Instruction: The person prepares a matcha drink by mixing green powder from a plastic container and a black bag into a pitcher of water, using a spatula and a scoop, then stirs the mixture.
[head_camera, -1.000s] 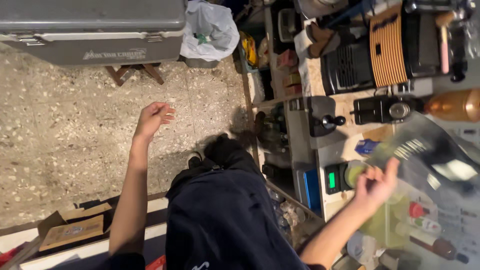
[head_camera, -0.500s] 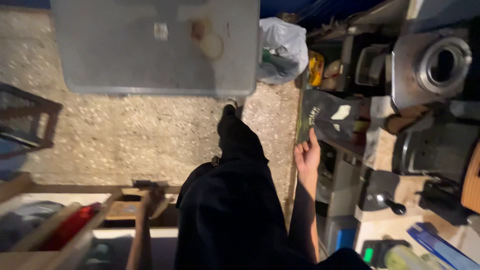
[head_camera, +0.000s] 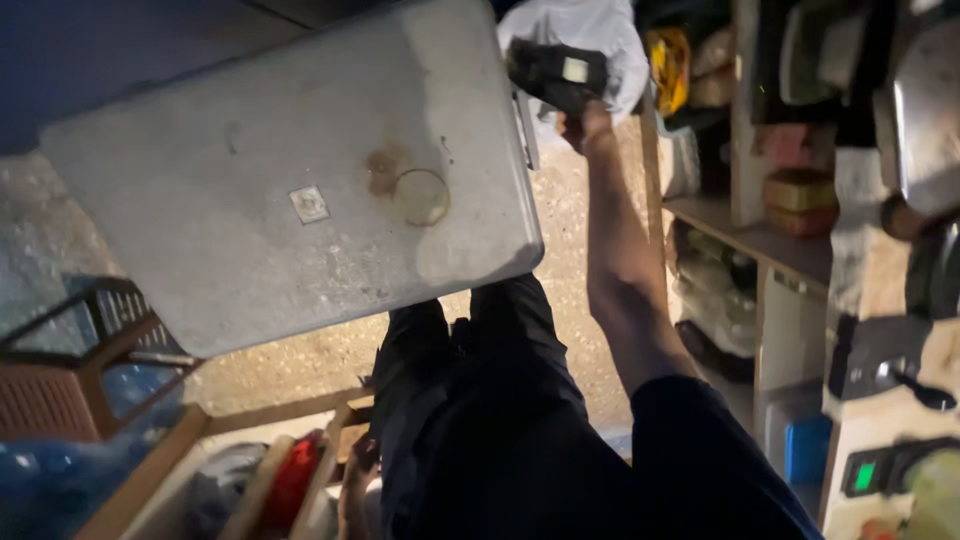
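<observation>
My right arm stretches forward past the corner of a large grey box. My right hand (head_camera: 588, 122) is closed on a black boxy object with a small white label (head_camera: 555, 72), held just in front of a white plastic bag (head_camera: 600, 25). My left hand (head_camera: 352, 492) hangs low beside my dark trousers, next to a wooden crate (head_camera: 250, 478). It is dim and partly hidden, so its fingers cannot be made out. The grey box lid (head_camera: 250, 190) has a round stain and a small square sticker.
Wooden shelves (head_camera: 770, 245) packed with tins, tools and machines line the right side. A brown plastic crate (head_camera: 60, 380) stands at the left. A red item (head_camera: 292, 480) lies in the wooden crate. Speckled floor (head_camera: 560, 230) runs between the box and the shelves.
My right hand has gone from beside the shelf edge far forward and now grips the black object near the white bag. The view has shifted forward over the grey box.
</observation>
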